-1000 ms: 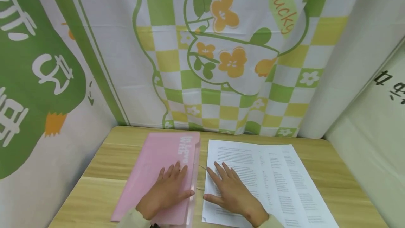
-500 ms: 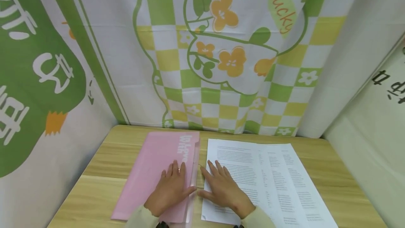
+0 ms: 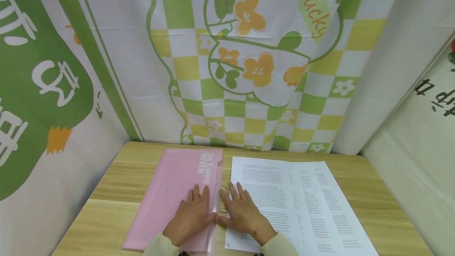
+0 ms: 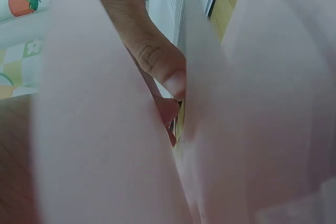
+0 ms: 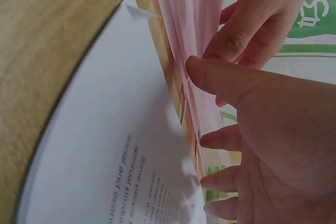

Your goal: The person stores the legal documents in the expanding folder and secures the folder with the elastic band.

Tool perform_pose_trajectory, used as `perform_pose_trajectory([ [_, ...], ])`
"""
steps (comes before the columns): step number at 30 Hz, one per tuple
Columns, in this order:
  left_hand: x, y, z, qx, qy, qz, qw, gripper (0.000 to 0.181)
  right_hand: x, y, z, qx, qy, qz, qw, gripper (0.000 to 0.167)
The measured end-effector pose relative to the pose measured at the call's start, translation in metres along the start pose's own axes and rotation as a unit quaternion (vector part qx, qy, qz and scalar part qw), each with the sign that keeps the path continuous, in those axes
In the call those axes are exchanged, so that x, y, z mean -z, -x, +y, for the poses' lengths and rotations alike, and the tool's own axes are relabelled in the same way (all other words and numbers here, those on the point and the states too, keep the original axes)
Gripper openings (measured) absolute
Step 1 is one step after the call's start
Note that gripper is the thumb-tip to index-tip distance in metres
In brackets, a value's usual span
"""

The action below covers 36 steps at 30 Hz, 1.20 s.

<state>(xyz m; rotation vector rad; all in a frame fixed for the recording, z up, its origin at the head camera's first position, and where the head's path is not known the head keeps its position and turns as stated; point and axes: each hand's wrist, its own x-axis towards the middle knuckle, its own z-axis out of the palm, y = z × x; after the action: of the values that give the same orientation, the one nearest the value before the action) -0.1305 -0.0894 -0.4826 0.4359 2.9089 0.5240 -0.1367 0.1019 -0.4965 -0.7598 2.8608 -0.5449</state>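
A pink folder [image 3: 163, 196] with white lettering lies on the left of the table. My left hand [image 3: 192, 216] rests on its right part, fingers straight, thumb at the folder's edge. To the right lie printed white sheets [image 3: 302, 196], partly overlapping. My right hand [image 3: 245, 214] lies over their left edge with fingers extended; its thumb is close to the left thumb. A thin cord [image 3: 223, 210] shows between folder and sheets. In the left wrist view, pink folder layers [image 4: 105, 129] hide much of the hand. The right wrist view shows the right hand [image 5: 283, 129] beside the folder's layered edge [image 5: 181, 3].
The wooden table [image 3: 103, 216] ends at a hanging cloth [image 3: 234, 110] with green and yellow checks. White printed cloth walls stand to the left [image 3: 103, 141] and right [image 3: 412, 153].
My right hand has moved left, from the printed sheets toward the folder's edge. The left hand has shifted slightly over the folder, and the two thumbs have come close together.
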Motion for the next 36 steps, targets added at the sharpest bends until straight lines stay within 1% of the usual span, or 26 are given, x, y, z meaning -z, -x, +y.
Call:
perform_pose_trajectory([
  [3, 0.002, 0.001, 0.001, -0.001, -0.002, 0.001, 1.0000, 0.081, -0.003, -0.001, 0.000, -0.004, 0.002, 0.000, 1.0000, 0.078],
  [9, 0.005, 0.000, 0.001, 0.005, -0.003, -0.013, 0.9999, 0.073, -0.007, -0.002, -0.001, -0.012, 0.017, 0.000, 0.9998, 0.079],
  [13, 0.006, -0.001, 0.000, -0.001, -0.012, -0.010, 0.9999, 0.068, -0.008, -0.003, -0.002, -0.015, 0.023, -0.001, 0.9996, 0.080],
  [15, 0.007, -0.002, 0.000, -0.010, -0.018, 0.002, 0.9998, 0.065, -0.008, -0.003, -0.003, -0.017, 0.024, -0.003, 0.9996, 0.080],
  [17, 0.009, -0.002, 0.000, -0.018, -0.018, 0.019, 0.9995, 0.058, -0.009, -0.003, -0.003, -0.019, 0.022, -0.004, 0.9996, 0.080],
  [18, 0.010, -0.002, 0.001, -0.022, -0.018, 0.030, 0.9991, 0.053, -0.009, -0.003, -0.003, -0.020, 0.021, -0.004, 0.9996, 0.080],
  [20, 0.014, -0.002, 0.001, -0.032, -0.016, 0.048, 0.9982, 0.034, -0.010, -0.003, -0.003, -0.022, 0.020, -0.005, 0.9995, 0.079],
  [22, 0.018, -0.001, 0.001, -0.039, -0.011, 0.062, 0.9973, 0.020, -0.010, -0.003, -0.003, -0.024, 0.019, -0.006, 0.9995, 0.079],
  [23, 0.020, -0.001, 0.001, -0.044, -0.010, 0.067, 0.9967, 0.019, -0.010, -0.003, -0.003, -0.025, 0.019, -0.007, 0.9995, 0.079],
  [26, 0.025, 0.000, 0.000, -0.057, -0.008, 0.077, 0.9954, 0.023, -0.009, -0.002, -0.003, -0.024, 0.018, -0.009, 0.9995, 0.078],
  [29, 0.026, 0.000, -0.001, -0.064, -0.015, 0.084, 0.9943, 0.024, -0.009, -0.002, -0.003, -0.024, 0.018, -0.010, 0.9995, 0.078],
  [33, 0.025, 0.001, -0.001, -0.071, -0.044, 0.093, 0.9922, 0.020, -0.010, -0.002, -0.003, -0.025, 0.018, -0.010, 0.9995, 0.079],
  [36, 0.026, 0.002, -0.001, -0.071, -0.055, 0.094, 0.9915, 0.017, -0.011, -0.002, -0.003, -0.026, 0.017, -0.014, 0.9994, 0.079],
])
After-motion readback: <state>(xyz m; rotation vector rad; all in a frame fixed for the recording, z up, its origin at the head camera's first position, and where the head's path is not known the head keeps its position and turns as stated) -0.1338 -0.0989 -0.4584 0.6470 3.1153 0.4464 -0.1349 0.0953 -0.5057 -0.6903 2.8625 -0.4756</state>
